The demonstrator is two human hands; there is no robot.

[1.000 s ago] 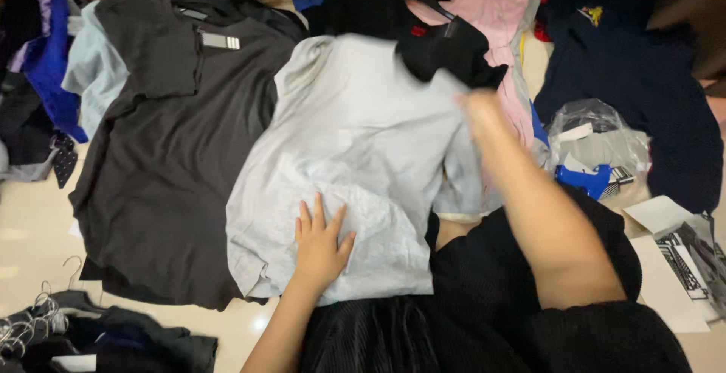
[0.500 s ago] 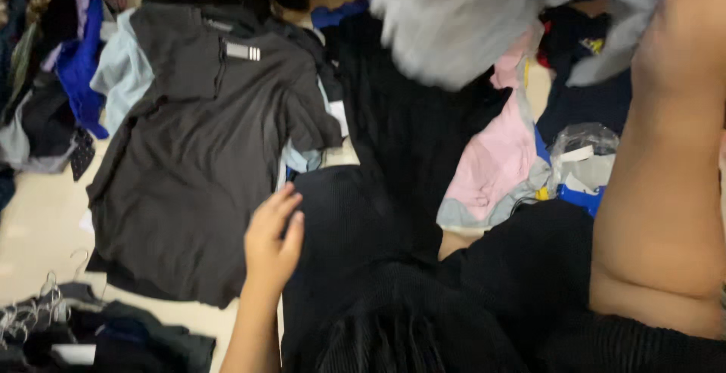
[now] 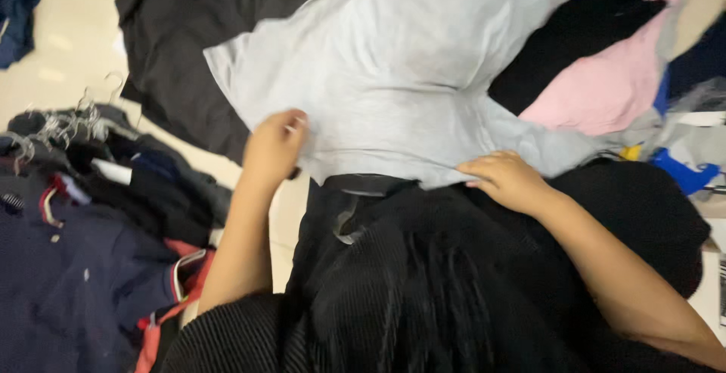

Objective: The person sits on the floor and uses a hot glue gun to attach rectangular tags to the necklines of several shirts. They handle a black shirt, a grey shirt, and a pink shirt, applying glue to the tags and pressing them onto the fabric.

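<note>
My left hand [image 3: 274, 146] pinches the grey shirt's [image 3: 408, 63] near hem; right hand [image 3: 508, 180] lies flat, fingers loose, on the same hem to the right. Shirt spreads away from me, long axis running up-right, over a black garment [image 3: 423, 282]. Hangers [image 3: 64, 123] and dark clothes left, pink top [image 3: 605, 89] right; bare floor [image 3: 53, 48] far left.

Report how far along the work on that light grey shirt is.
Done: the light grey shirt lies spread over the black garment. In hand: left hand pinches its lower edge; right hand rests at the hem. Left: no fold shows yet; the dark grey shirt and pink garment lie loose.
</note>
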